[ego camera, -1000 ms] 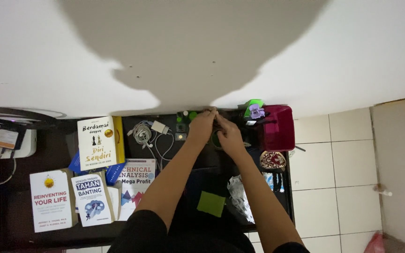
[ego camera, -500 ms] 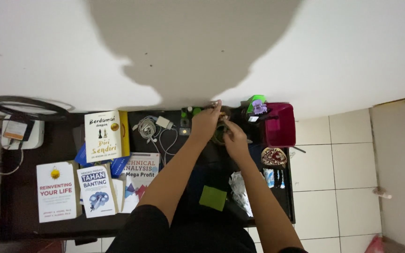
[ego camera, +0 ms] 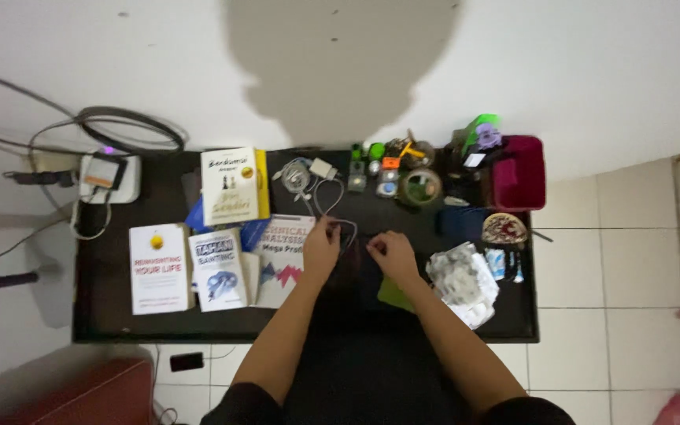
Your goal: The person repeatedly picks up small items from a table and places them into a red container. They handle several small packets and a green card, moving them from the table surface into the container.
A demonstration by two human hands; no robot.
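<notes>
Two hands have drawn back from the far clutter to the middle of the dark counter (ego camera: 104, 315). The left hand (ego camera: 321, 250) now pinches the thin white charger cable (ego camera: 332, 206) between narrowed fingers; the right hand (ego camera: 391, 253), fingers curled, shows no clear hold. Five paperback books lie at left, including one white upright paperback book (ego camera: 232, 185); one maroon plastic bin (ego camera: 519, 173) stands at right.

head cam | straight down | high over desk (ego camera: 104, 315) | wall ahead
</notes>
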